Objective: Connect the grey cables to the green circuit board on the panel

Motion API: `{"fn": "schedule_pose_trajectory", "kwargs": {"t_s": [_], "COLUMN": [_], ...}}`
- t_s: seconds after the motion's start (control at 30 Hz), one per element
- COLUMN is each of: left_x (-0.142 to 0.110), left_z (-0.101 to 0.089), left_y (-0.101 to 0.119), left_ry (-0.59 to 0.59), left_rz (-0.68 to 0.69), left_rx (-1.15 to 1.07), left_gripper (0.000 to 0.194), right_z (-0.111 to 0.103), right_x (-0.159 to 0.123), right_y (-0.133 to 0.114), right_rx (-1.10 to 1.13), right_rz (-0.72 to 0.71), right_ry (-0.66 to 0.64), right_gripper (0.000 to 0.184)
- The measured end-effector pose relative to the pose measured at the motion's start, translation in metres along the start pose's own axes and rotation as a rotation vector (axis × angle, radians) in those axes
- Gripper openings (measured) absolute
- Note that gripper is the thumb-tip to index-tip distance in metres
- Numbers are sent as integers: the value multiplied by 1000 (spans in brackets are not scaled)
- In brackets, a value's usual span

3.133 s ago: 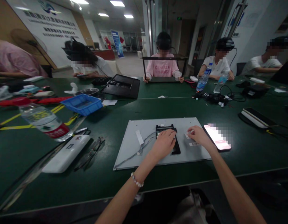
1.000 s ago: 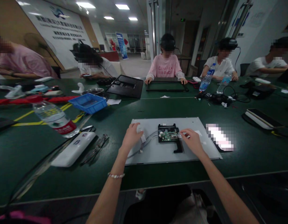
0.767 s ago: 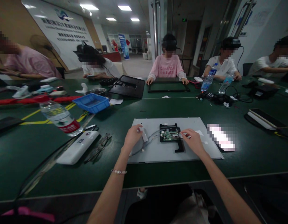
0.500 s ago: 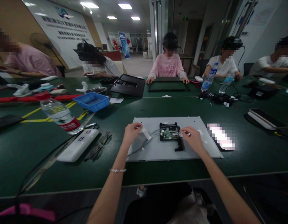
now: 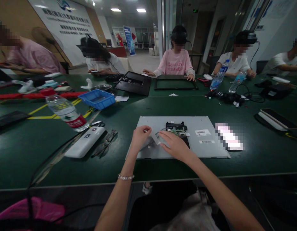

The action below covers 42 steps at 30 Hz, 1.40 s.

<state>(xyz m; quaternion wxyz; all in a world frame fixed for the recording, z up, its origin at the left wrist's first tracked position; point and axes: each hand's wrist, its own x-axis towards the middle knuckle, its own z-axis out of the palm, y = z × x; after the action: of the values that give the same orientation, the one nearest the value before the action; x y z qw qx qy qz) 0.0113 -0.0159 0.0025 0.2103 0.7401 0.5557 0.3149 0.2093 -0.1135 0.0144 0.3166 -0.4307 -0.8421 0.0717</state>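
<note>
My left hand is closed in a pinch on the upper end of a whitish strip that looks like tape, held above the left part of a flat grey metal panel. My right hand is at the strip's lower end, with thumb and fingers apart; whether they touch it I cannot tell. Behind the right hand, a green circuit board sits in a black bracket on the panel, partly hidden by that hand. Thin grey cables run left from the board. White labels are on the panel's right side.
Left of the panel are glasses, a white power bank, a water bottle and a blue tray. A phone with a lit screen lies to the right. Across the table, a person in pink has a black frame.
My right hand has moved left from the board's right side to the strip. My left hand still holds the strip. The person opposite has moved one hand away from the black frame.
</note>
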Motion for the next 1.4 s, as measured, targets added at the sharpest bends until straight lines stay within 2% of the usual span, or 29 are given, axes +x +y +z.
{"fn": "schedule_pose_trajectory", "kwargs": {"t_s": [0.1, 0.17, 0.27, 0.33, 0.4, 0.47, 0.6, 0.73, 0.9, 1.13, 1.4], "left_x": [-3, -8, -21, -34, -48, -58, -66, -66, -66, -62, -70], "left_z": [4, 4, 0, 0, 2, 7, 16, 21, 26, 30, 33], "left_y": [-3, 2, 20, 34, 45, 51, 46, 38, 35, 31, 29], "left_ry": [-47, -38, 123, 172, 94, -10, -57, -88, -71, -48, -41], "left_rz": [-33, -27, 78, 186, 250, 265, 191, 108, 36, 84, 147], "left_rx": [100, 174, 303, 387, 462, 501, 511, 538, 609, 668, 659], "left_gripper": [22, 23, 37, 34, 24, 22, 23, 22, 33, 36, 45], "right_z": [14, 20, 25, 27, 28, 29, 30, 30, 33, 32, 30], "right_x": [0, -2, -5, -6, -7, -8, -9, -15, -23, -27, -34], "right_y": [-7, -9, -10, -10, -10, -11, -14, -18, -27, -38, -39], "right_rx": [-70, -103, -112, -100, -85, -65, -18, 0, -27, -41, -11], "right_rz": [-90, -100, -75, -62, -41, -18, -3, 25, 95, 164, 159], "right_ry": [-98, -129, -156, -171, -183, -190, -187, -199, -218, -237, -204], "right_gripper": [46, 47, 45, 44, 42, 41, 48, 63, 74, 77, 78]}}
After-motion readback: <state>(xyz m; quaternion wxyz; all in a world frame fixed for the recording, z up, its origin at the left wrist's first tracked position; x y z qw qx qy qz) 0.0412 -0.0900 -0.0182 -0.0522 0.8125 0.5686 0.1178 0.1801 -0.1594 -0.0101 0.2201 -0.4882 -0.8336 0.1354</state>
